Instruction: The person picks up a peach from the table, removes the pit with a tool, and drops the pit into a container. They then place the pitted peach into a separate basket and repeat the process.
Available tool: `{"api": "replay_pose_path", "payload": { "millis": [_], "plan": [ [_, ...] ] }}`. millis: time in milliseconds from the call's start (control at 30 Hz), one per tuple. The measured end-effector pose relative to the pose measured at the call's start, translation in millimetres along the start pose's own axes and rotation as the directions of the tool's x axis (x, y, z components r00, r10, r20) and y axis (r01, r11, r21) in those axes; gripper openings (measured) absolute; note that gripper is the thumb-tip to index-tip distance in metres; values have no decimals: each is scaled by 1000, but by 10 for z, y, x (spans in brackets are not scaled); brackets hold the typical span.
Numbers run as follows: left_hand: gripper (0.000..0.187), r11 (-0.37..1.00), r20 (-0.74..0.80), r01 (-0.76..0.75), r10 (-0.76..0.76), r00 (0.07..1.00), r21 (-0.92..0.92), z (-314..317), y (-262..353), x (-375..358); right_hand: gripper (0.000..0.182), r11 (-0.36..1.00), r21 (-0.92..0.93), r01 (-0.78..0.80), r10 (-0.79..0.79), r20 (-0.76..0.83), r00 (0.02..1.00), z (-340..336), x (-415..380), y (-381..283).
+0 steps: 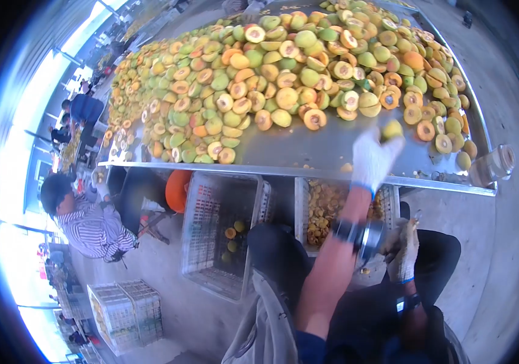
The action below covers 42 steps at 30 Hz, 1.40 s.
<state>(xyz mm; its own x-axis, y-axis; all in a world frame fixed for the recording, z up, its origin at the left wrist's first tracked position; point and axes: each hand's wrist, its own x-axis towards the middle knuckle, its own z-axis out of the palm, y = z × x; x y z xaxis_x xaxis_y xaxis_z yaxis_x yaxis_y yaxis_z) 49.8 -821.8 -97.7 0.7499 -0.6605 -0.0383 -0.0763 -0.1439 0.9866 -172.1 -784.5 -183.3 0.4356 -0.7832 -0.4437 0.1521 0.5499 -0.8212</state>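
My left hand (373,156), in a white glove with a watch on the wrist, reaches over the near edge of the metal table (308,145). A yellow-green peach (392,129) is gripped at its fingertips, slightly blurred. Down at the right, near my knee, my right hand (406,252) is also gloved and closed around a small tool with a thin metal tip (417,215); its exact kind is hard to see. Many halved peaches (284,79), some showing their stones, are heaped across the table beyond my left hand.
Below the table edge stand a crate (211,273) with several peaches and another crate (301,212) holding small brown-yellow pieces. A clear jar (493,165) is at the right corner. A co-worker in a striped shirt (92,227) sits at left, near stacked crates (127,312).
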Motion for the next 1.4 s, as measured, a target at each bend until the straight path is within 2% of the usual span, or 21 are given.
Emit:
{"api": "replay_pose_path", "payload": {
  "millis": [67,133,200,233,333,367,433,500,567,600,667,733,800,867,900,933,1033,1067,1167,1233,1400],
  "plan": [
    [38,998,123,-66,68,990,-20,-140,33,-463,41,994,101,-29,25,44,999,-52,43,-61],
    [35,983,257,-110,146,955,-148,-160,-226,-854,42,997,80,-9,3,82,997,-27,47,-160],
    [36,980,344,37,34,938,-198,-201,-287,-1220,42,993,115,-27,19,73,997,192,-27,-224],
    [41,909,462,323,-174,869,-265,-281,-245,-1333,41,987,154,-41,34,49,998,271,-80,-242],
    [46,847,385,338,-175,906,-411,-346,-366,-1544,37,997,43,62,-69,181,981,338,-248,-250],
    [44,877,281,214,-95,955,-430,-279,-501,-1595,37,997,39,69,-75,189,979,314,-274,-246],
    [43,896,186,110,-31,982,-431,-175,-667,-1679,32,964,-237,120,-72,205,976,226,-312,-221],
    [41,907,95,10,34,995,-420,-169,-771,-1729,29,953,-248,174,-132,177,975,287,-312,-154],
    [40,987,26,5,-1,1000,-160,-174,-828,-1774,22,909,-349,229,-188,149,971,330,-352,-168],
    [40,986,38,4,2,999,-167,-134,-929,-1794,22,852,-450,268,-207,181,962,327,-370,-170],
    [38,893,-137,-94,36,990,-441,-39,-1030,-1843,24,859,-467,209,-152,158,976,418,-435,-183],
    [37,878,-96,79,-141,985,-471,-158,-917,-1863,28,852,-507,127,6,251,968,411,-503,-246],
    [37,711,-69,124,-237,969,-692,-83,-1432,-1761,27,792,-602,106,106,306,946,424,-582,-345],
    [43,446,77,318,-479,875,-837,-346,-981,-1780,24,821,-561,102,103,321,941,414,-599,-303],
    [52,464,29,280,-477,878,-841,-328,-1234,-1743,22,827,-556,87,132,343,930,424,-640,-336],
    [57,364,129,351,-512,849,-863,-437,-986,-1799,25,770,-626,121,140,352,925,409,-649,-355],
    [64,162,156,301,-580,799,-940,-419,-1144,-1740,37,523,-796,304,109,416,903,374,-641,-296],
    [64,166,206,316,-474,856,-934,-441,-1199,-1787,39,443,-808,389,62,460,886,370,-653,-254],
    [65,212,195,340,-505,841,-916,-402,-1067,-1835,45,446,-790,420,9,473,881,390,-700,-171],
    [60,357,106,295,-464,879,-886,-364,-999,-1868,45,455,-804,383,-3,428,904,440,-722,-194],
    [47,269,158,311,-469,869,-911,-306,-911,-1833,46,443,-819,366,-45,388,921,409,-686,-164]
  ]
}}
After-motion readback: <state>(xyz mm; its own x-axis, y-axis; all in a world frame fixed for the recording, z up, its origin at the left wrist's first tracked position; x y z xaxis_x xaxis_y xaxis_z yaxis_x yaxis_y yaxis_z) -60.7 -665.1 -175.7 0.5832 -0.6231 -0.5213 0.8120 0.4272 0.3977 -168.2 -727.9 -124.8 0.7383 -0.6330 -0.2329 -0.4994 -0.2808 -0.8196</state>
